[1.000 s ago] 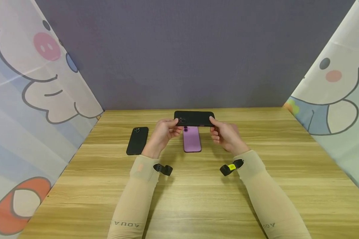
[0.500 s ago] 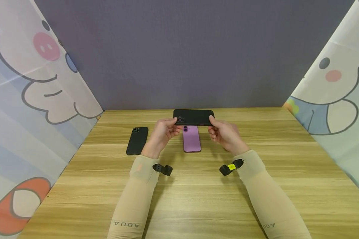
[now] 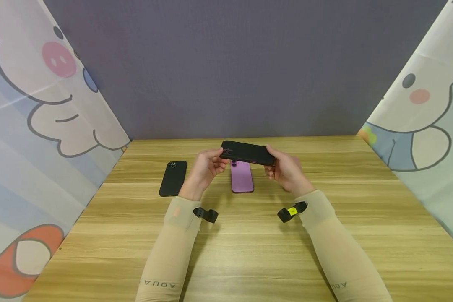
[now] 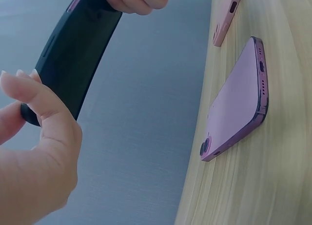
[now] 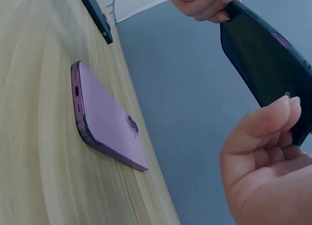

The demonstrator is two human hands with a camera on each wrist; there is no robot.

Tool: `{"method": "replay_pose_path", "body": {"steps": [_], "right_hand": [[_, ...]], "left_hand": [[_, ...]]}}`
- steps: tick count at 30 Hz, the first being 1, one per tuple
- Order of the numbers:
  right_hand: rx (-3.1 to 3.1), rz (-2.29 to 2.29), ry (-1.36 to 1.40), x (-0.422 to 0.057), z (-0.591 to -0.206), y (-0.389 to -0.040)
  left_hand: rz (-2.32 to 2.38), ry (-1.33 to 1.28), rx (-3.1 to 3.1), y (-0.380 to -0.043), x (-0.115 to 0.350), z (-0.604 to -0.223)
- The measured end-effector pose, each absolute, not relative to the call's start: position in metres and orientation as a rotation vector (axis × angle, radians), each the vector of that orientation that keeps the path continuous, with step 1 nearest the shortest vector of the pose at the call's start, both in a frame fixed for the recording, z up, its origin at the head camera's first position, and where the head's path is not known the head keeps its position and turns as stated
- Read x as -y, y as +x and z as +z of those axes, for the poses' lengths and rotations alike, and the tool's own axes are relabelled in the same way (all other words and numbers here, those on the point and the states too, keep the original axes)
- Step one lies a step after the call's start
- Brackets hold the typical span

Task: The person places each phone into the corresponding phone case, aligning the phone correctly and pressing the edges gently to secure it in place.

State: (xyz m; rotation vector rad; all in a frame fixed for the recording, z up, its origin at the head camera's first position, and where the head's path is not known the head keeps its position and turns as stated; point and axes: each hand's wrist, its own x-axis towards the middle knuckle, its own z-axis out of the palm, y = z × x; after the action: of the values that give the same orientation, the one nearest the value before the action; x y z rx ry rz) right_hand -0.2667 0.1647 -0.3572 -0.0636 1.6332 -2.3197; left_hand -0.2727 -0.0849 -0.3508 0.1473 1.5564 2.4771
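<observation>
A phone in a black case is held sideways above the table, camera end at the left. My left hand pinches its camera end between thumb and fingers. At the other end my right hand grips it, thumb on top and fingers underneath. In the left wrist view the long edge of the black-cased phone shows a purple patch through a cutout. The right wrist view shows a dark face of the black-cased phone. Below it a purple phone lies back up on the table.
Left of my left hand a black phone lies with its camera side up. A pink phone or case lies to the right, mostly hidden behind my right hand in the head view. A grey partition stands behind the wooden table.
The black-cased phone has tilted, its right end coming down and shifting right, nearer to me. It rose slightly before that. Both hands keep hold of it; the things on the table have stayed put.
</observation>
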Motion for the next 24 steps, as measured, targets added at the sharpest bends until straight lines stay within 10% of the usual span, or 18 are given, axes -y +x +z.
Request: {"method": "replay_pose_path", "body": {"steps": [24], "right_hand": [[-1.248,-2.335,-0.287,-0.1699,-0.3595,-0.2675]], "left_hand": [[2.458,0.241,-1.523,-0.2721,0.0862,-0.3516]]}}
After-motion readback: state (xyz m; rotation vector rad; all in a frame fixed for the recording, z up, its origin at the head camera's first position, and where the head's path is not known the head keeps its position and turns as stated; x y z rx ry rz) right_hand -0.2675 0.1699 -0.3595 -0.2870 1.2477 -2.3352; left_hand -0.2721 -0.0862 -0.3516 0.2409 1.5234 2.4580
